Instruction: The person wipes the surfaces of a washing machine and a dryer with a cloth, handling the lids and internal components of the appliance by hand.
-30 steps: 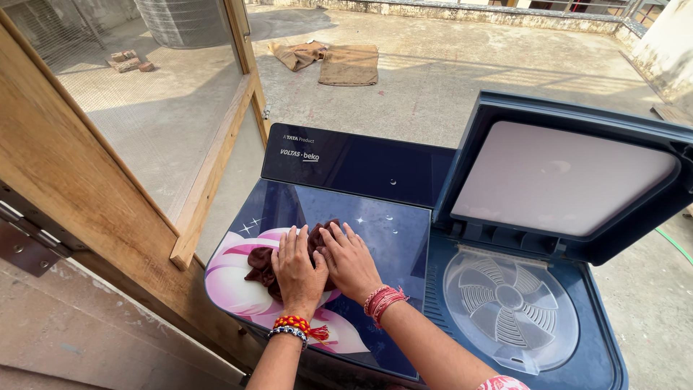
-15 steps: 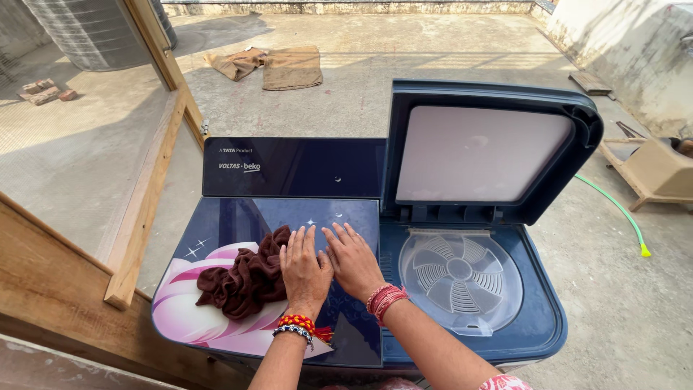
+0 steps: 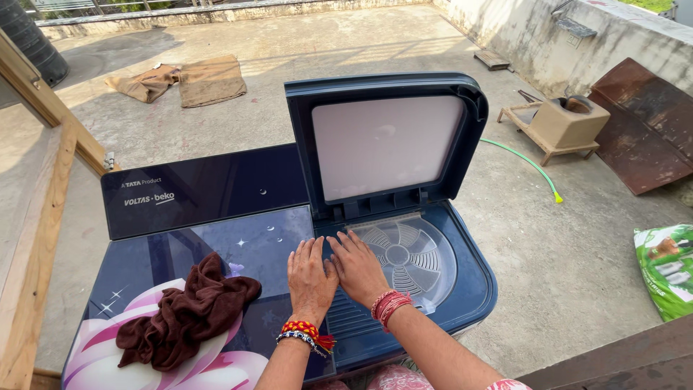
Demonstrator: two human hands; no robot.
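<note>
Rooftop concrete; dark blue twin-tub washing machine (image 3: 180, 191). Left hand (image 3: 310, 278) and right hand (image 3: 359, 267) flat, open, empty, near centre; crumpled maroon cloth (image 3: 186, 312) at left edge.

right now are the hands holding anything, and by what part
Nothing is held. The left hand and right hand lie flat, open, on the washing machine top; the brown cloth lies apart.

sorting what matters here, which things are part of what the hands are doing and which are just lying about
In hand:
left hand and right hand, flat on the washing machine
clear inner cover
raised lid
brown cloth

Lying about:
green hose
sacking
green bag
rusty sheet
</note>
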